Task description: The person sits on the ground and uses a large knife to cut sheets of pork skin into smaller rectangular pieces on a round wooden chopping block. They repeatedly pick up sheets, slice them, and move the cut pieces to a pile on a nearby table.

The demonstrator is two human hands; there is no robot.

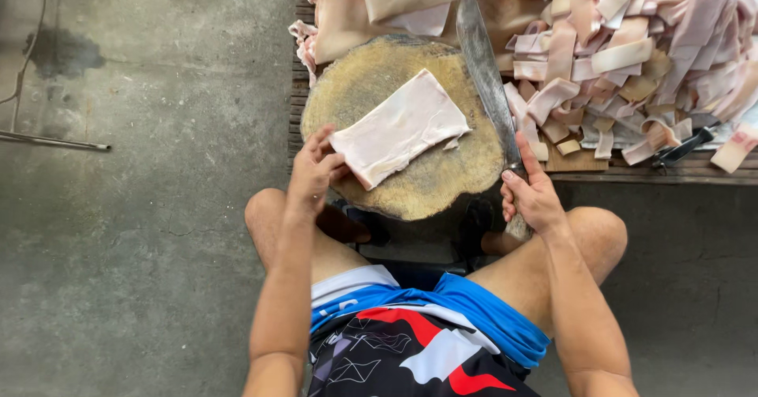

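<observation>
Here, from the head camera, we look down on a round wooden chopping block (410,184) set between bare knees; it carries a single pale slab of pork skin (399,127), a rough rectangle lying flat, its long axis running from the near left corner up toward the far right. Our left hand (312,172) rests on the slab's near left corner, fingers bent and pinching its edge; our right hand (533,196) is wrapped tight around the handle of a long cleaver (485,77), thumb laid along the top; the blade points away from us and slightly left, lying along the block's right rim, just beside the slab but apart from it. Behind the block, a low slatted wooden platform (671,172) holds a heap of cut skin strips (632,58) on the right and larger uncut sheets (379,2) at the far edge; both piles are cut off by the frame, so we cannot tell their extent. A dark-handled tool (683,148) lies among the strips, its working end hidden. The cleaver's handle is mostly covered by the fist; the feet under the block are in shadow and hard to make out.
</observation>
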